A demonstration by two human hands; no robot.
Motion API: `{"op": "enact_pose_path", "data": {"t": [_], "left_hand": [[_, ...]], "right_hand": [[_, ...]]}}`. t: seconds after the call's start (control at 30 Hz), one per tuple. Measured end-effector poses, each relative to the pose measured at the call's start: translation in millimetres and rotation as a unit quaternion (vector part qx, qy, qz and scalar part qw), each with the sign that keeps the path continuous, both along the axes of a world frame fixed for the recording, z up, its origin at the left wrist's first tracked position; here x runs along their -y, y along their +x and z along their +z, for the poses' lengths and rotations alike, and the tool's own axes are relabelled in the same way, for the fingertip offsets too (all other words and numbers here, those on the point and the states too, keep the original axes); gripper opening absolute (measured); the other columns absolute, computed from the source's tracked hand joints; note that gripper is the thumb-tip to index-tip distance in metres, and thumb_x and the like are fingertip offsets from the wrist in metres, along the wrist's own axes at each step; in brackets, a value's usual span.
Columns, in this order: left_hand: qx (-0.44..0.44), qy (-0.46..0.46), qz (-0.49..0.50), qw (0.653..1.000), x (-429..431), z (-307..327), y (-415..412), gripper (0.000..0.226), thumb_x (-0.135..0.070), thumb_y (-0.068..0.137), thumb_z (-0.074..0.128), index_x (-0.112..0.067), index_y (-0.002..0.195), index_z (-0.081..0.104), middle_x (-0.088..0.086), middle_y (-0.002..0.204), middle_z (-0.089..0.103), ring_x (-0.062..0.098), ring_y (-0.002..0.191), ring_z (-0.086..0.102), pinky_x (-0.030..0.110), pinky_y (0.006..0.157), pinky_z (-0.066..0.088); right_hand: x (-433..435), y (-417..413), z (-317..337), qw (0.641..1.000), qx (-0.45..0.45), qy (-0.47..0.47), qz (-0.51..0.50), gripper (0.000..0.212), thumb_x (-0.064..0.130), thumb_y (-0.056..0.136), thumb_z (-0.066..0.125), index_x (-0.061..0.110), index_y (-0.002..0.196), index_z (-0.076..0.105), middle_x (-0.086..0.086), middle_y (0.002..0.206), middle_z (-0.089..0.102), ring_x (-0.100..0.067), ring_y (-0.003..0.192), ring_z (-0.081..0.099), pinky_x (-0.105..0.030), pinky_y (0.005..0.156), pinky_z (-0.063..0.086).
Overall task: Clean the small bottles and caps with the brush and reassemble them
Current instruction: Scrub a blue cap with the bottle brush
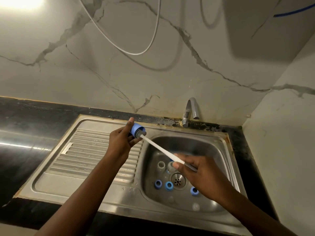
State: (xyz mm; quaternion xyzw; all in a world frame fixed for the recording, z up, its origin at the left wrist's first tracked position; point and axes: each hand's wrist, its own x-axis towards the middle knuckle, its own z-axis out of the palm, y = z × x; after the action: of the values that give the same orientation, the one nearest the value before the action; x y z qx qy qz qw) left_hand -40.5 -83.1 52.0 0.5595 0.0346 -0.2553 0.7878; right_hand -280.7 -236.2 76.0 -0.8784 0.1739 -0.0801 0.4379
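— Where are we standing?
— A kitchen, I'd say: a stainless steel sink [208, 150] with a ribbed drainboard [88, 150] is sitting in a black stone counter [25, 120].
— Anything else?
— A chrome tap [186, 114] is curving over it, and marble-veined wall panels [119, 74] are rising behind it.

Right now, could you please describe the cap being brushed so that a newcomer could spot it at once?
Find the steel sink. Over the right edge of its drainboard, the left hand holds up a blue cap with the brush poked into it. The three other caps lie on the basin floor by the drain.
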Motion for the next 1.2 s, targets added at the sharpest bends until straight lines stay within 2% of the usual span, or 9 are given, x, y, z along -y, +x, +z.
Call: {"op": "enact_pose_path", "data": {"t": [0.13, 0.27, 0.33, 0.47, 0.57, 0.7, 0.87, 1.03, 1.2], "left_hand": [[0.006, 0.004, 0.01, 1.0, 2.8, -2.2, -10.6, 0.046, -0.038, 0.088, 0.076, 0.001, 0.112, 0.07, 0.022, 0.1, 0.078, 0.035, 0.094, 0.079, 0.041, 0.082, 0.066], [0.074, 0.048, 0.041, 0.995, 2.0, -11.1, -14.4, 0.038, -0.039, 0.085, 0.079, -0.006, 0.103, 0.074, 0.016, 0.095, 0.079, 0.034, 0.095, 0.078, 0.041, 0.085, 0.065], [0.085, 0.045, 0.051, 0.994, 2.6, -9.0, -11.5, 0.041, -0.041, 0.082, 0.08, -0.005, 0.103, 0.074, 0.018, 0.096, 0.078, 0.034, 0.096, 0.078, 0.044, 0.088, 0.064], [0.067, 0.037, 0.051, 0.996, 2.7, -5.4, -2.2, 0.036, -0.036, 0.092, 0.076, -0.004, 0.105, 0.072, 0.018, 0.095, 0.074, 0.031, 0.092, 0.075, 0.043, 0.09, 0.062], [0.016, 0.001, 0.036, 0.999, -0.2, -3.1, -0.9, 0.05, -0.04, 0.084, 0.077, 0.001, 0.111, 0.069, 0.022, 0.099, 0.075, 0.035, 0.096, 0.077, 0.042, 0.087, 0.064], [0.015, -0.001, 0.023, 1.0, 1.3, -4.2, -10.5, 0.053, -0.041, 0.081, 0.078, 0.001, 0.112, 0.07, 0.024, 0.103, 0.077, 0.035, 0.095, 0.079, 0.04, 0.082, 0.067], [0.101, 0.058, 0.05, 0.992, 7.2, -7.4, -11.4, 0.037, -0.039, 0.088, 0.079, -0.006, 0.104, 0.075, 0.017, 0.097, 0.078, 0.033, 0.095, 0.078, 0.042, 0.086, 0.064], [0.074, 0.055, 0.047, 0.995, 6.4, -4.8, -4.4, 0.035, -0.035, 0.093, 0.076, -0.003, 0.107, 0.072, 0.019, 0.099, 0.075, 0.031, 0.094, 0.077, 0.041, 0.088, 0.064], [0.018, 0.021, 0.054, 0.998, 6.4, -0.3, -0.4, 0.038, -0.035, 0.093, 0.077, 0.001, 0.105, 0.07, 0.025, 0.102, 0.074, 0.033, 0.094, 0.078, 0.04, 0.085, 0.065]], "right_hand": [[1.0, 8.9, 2.0, 0.999, 0.019, -0.018, -0.024, 0.028, 0.043, 0.102, 0.06, 0.045, 0.129, 0.067, 0.016, 0.091, 0.077, 0.0, 0.078, 0.072, -0.024, 0.072, 0.061], [10.9, 10.6, 6.8, 0.973, -0.065, -0.221, -0.011, 0.041, 0.054, 0.106, 0.042, 0.043, 0.143, 0.056, 0.012, 0.063, 0.06, -0.004, 0.057, 0.062, -0.016, 0.053, 0.047], [6.5, 10.7, 10.4, 0.96, -0.083, -0.266, 0.009, 0.042, 0.054, 0.107, 0.036, 0.043, 0.145, 0.051, 0.012, 0.06, 0.051, -0.005, 0.052, 0.056, -0.016, 0.051, 0.042], [-3.4, 3.7, 6.5, 0.989, -0.069, -0.129, 0.033, 0.035, 0.054, 0.106, 0.045, 0.041, 0.133, 0.062, 0.007, 0.067, 0.063, -0.007, 0.055, 0.062, -0.02, 0.05, 0.047], [-7.4, 0.9, 8.7, 0.999, -0.03, -0.031, 0.027, 0.028, 0.051, 0.104, 0.053, 0.041, 0.124, 0.07, 0.01, 0.067, 0.066, -0.007, 0.053, 0.061, -0.023, 0.051, 0.048], [3.9, 4.2, 13.9, 0.995, -0.008, -0.098, -0.01, 0.036, 0.047, 0.105, 0.052, 0.041, 0.139, 0.062, 0.01, 0.068, 0.066, -0.008, 0.059, 0.064, -0.019, 0.052, 0.049], [12.2, 5.8, 14.6, 0.965, -0.068, -0.253, -0.002, 0.046, 0.055, 0.108, 0.034, 0.044, 0.151, 0.045, 0.011, 0.06, 0.052, -0.008, 0.053, 0.057, -0.017, 0.049, 0.041], [4.9, -3.3, 10.1, 0.98, -0.076, -0.176, 0.043, 0.04, 0.054, 0.107, 0.038, 0.041, 0.142, 0.055, 0.01, 0.07, 0.063, -0.002, 0.067, 0.065, -0.019, 0.058, 0.052], [2.0, -4.2, 20.0, 0.989, -0.033, -0.141, 0.035, 0.036, 0.051, 0.107, 0.045, 0.042, 0.139, 0.058, 0.006, 0.071, 0.067, -0.009, 0.06, 0.065, -0.026, 0.054, 0.054]]}}
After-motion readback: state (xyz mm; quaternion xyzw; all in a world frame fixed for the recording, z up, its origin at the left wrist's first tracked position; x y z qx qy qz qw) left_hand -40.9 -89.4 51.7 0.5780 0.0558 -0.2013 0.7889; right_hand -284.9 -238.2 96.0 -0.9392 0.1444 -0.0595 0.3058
